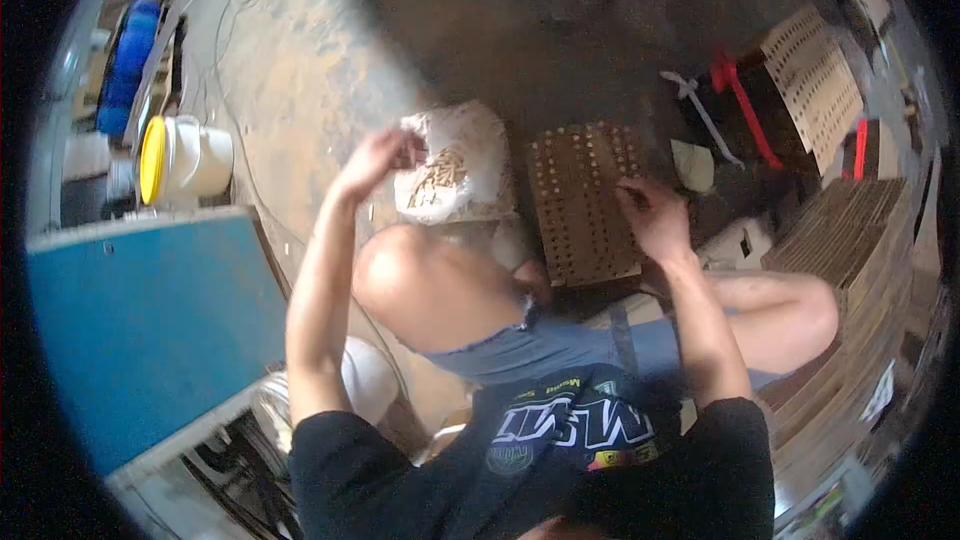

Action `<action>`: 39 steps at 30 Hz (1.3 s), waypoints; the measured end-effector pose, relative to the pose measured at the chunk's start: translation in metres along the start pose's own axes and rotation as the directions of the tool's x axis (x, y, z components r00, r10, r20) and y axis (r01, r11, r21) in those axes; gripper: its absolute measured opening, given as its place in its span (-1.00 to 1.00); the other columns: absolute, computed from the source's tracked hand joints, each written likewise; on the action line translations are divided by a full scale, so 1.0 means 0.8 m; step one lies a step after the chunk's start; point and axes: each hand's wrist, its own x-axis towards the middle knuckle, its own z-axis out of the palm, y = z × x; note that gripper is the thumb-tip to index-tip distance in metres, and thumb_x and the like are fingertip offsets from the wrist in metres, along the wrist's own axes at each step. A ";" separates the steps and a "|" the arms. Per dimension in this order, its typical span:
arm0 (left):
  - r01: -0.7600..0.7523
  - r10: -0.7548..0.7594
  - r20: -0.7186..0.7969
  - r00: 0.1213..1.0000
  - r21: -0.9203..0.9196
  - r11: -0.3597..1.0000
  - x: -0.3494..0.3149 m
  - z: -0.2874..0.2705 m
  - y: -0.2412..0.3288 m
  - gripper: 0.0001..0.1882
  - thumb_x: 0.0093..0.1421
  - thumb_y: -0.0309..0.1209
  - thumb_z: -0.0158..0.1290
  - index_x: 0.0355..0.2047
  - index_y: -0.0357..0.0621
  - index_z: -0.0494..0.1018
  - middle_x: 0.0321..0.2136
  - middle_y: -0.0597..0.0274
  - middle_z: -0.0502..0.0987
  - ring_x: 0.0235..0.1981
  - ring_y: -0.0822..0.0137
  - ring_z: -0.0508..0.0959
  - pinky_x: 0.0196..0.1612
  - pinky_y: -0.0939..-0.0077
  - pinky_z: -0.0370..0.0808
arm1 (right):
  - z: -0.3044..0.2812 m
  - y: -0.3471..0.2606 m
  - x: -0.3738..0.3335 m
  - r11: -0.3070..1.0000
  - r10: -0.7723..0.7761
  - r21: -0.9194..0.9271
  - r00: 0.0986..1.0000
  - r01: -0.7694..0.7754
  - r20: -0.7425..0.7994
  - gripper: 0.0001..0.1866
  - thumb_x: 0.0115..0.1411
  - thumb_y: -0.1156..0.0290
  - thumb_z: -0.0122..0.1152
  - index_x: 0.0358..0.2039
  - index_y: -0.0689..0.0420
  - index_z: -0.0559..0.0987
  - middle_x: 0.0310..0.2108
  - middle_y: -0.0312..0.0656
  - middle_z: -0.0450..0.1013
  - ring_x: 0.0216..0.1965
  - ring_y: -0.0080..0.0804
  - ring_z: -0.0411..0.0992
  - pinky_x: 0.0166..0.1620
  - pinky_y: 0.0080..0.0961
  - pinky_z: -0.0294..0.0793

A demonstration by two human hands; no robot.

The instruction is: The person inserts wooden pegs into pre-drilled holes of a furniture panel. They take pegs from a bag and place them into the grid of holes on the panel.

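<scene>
My left hand [385, 158] hovers at the left edge of a clear plastic bag [485, 140], its fingers bent and smeared by motion. Small tan, peg-like pieces [440, 177] lie heaped in the bag. To the right, a brown board [585, 240] with rows of round holes lies in front of me. Light round ends show in many holes toward its far side; nearer holes look dark. Over the board's right edge is my right hand [658, 218], thumb and fingers drawn together. Whatever they pinch is too small to make out.
Another perforated board [815, 80] leans at the far right, near a red strap [745, 115]. Stacked brown sheets [840, 240] stand right of my knee. At left are a white bucket with a yellow lid [195, 158] and a blue panel [160, 320].
</scene>
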 end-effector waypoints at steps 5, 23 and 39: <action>0.082 0.044 -0.290 0.956 0.408 0.909 0.039 0.065 -0.145 -0.57 0.32 -0.20 0.03 -0.05 -0.38 0.49 -0.18 -0.09 0.63 -0.18 0.10 0.62 -0.09 0.23 0.52 | 0.094 0.047 -0.043 0.990 -0.071 -0.128 0.994 0.060 -0.084 -0.83 0.17 0.29 0.30 -0.25 0.02 0.67 -0.29 -0.15 0.60 -0.22 -0.18 0.59 -0.14 -0.29 0.54; 0.031 0.221 -0.208 0.953 0.792 0.609 0.116 0.092 -0.140 -0.61 0.28 -0.08 -0.01 -0.18 -0.16 0.56 -0.33 -0.14 0.62 -0.25 -0.13 0.61 -0.19 -0.03 0.50 | 0.105 0.031 -0.050 0.933 -0.026 -0.357 0.999 0.039 0.042 -0.80 0.11 0.17 0.27 -0.26 -0.12 0.67 -0.28 -0.21 0.54 -0.14 -0.16 0.47 0.06 -0.19 0.37; 0.240 0.057 -0.360 0.931 0.723 0.648 0.064 0.070 -0.096 -0.52 0.20 -0.03 0.16 -0.26 -0.30 0.49 -0.34 -0.13 0.62 -0.21 -0.10 0.61 -0.11 0.11 0.51 | 0.100 0.012 -0.048 0.972 -0.008 -0.236 0.998 -0.008 -0.065 -0.79 0.14 0.15 0.26 -0.24 -0.11 0.67 -0.19 -0.19 0.57 -0.07 -0.13 0.50 0.11 -0.14 0.41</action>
